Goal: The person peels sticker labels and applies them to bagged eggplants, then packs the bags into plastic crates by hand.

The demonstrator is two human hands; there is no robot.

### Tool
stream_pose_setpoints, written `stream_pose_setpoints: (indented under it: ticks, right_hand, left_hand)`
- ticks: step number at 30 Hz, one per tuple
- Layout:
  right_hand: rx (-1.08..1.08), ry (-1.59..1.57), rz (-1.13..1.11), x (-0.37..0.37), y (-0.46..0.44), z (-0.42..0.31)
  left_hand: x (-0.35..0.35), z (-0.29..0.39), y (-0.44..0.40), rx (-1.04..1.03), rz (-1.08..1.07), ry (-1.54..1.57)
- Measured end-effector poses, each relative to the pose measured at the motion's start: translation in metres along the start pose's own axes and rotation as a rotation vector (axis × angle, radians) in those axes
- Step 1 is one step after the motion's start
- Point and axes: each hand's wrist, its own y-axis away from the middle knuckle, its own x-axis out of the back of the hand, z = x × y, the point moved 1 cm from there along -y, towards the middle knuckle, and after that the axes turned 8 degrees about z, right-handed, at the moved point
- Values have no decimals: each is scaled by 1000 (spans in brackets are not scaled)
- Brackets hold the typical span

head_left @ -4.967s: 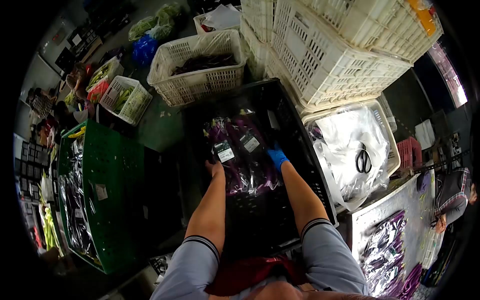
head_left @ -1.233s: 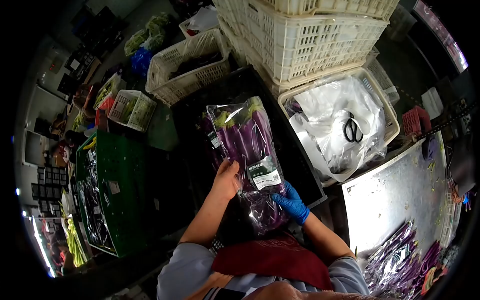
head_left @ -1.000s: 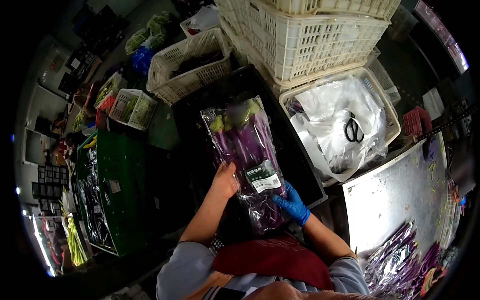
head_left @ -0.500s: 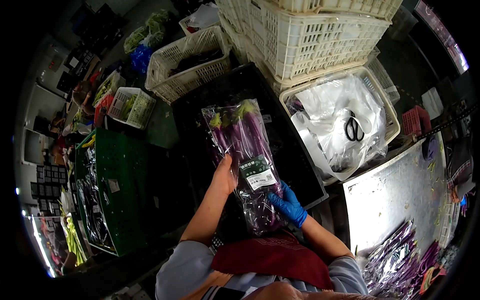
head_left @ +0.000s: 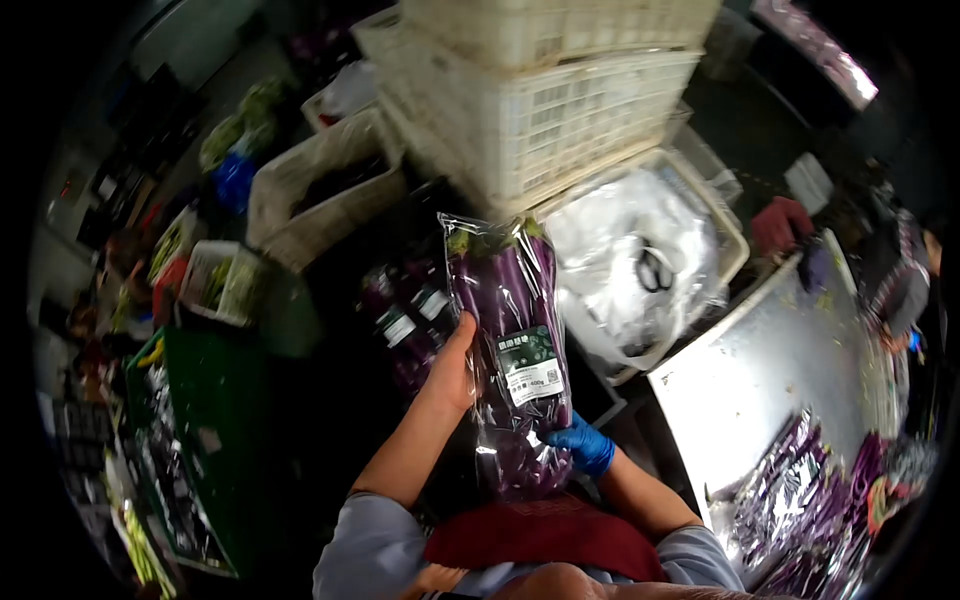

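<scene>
Five seconds earlier my hands were both down in the black crate; at this moment I held one eggplant pack up between them, its label turned to me. My bare left hand gripped its left side, with the thumb on the film — the other fingers were mostly hidden. My blue-gloved right hand was closed on the lower right edge. Half a second before, the pack covered most of the crate's contents; now two labelled packs showed at its left. In my view, its upper right edge met the white basin of plastic bags. Beyond my right forearm, the metal table began after a dark gap — wrapped eggplants lay along its near part.
</scene>
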Motion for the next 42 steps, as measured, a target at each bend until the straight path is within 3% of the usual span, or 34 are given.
stream_pose_setpoints:
  ticks: [6, 8, 10, 16, 20, 22, 24, 26, 27, 28, 30, 32, 34, 35, 36, 40, 42]
  right_hand:
    - [323, -87, 253, 39, 115, -50]
    - [437, -66, 418, 65, 171, -65]
    - [699, 84, 601, 88, 242, -89]
    - [998, -334, 942, 203, 465, -120]
    - [1231, -411, 953, 287, 602, -122]
    - [1275, -520, 805, 326, 657, -125]
    - [1440, -515, 802, 363, 711, -134]
    - [1561, -408, 708, 348, 753, -146]
    - [1720, -373, 916, 395, 770, -142]
    - [1522, -702, 928, 388, 812, -145]
    - [1703, -564, 1076, 464, 855, -134]
    - [1675, -699, 1129, 534, 906, -122]
    - [1755, -775, 1319, 507, 919, -128]
    - [1750, -781, 1310, 501, 923, -130]
    - [1742, -788, 1304, 506, 932, -130]
    - [1680, -762, 1458, 612, 990, -110]
    - [1685, -828, 1445, 612, 993, -114]
  left_hand:
    - [-126, -96, -32, 280, -501, -292]
    - [-178, -140, -22, 109, -587, -489]
    - [-203, -196, -27, 158, -565, -469]
    - [-258, -358, -11, 456, -667, -757]
    - [-286, -435, 9, 536, -631, -874]
    - [-292, -460, 9, 545, -597, -930]
    - [-296, -477, 8, 544, -569, -968]
    - [-300, -489, 4, 544, -548, -995]
    - [-307, -500, 8, 529, -574, -1013]
    - [-309, -505, 5, 526, -553, -1031]
    - [-302, -503, -8, 511, -508, -1062]
    - [-295, -506, -34, 564, -428, -1073]
    - [-282, -510, -75, 644, -347, -1105]
    - [-299, -516, -45, 519, -372, -1141]
    - [-299, -520, -50, 523, -344, -1153]
    - [-292, -539, -67, 570, -285, -1198]
    - [-292, -548, -68, 572, -267, -1223]
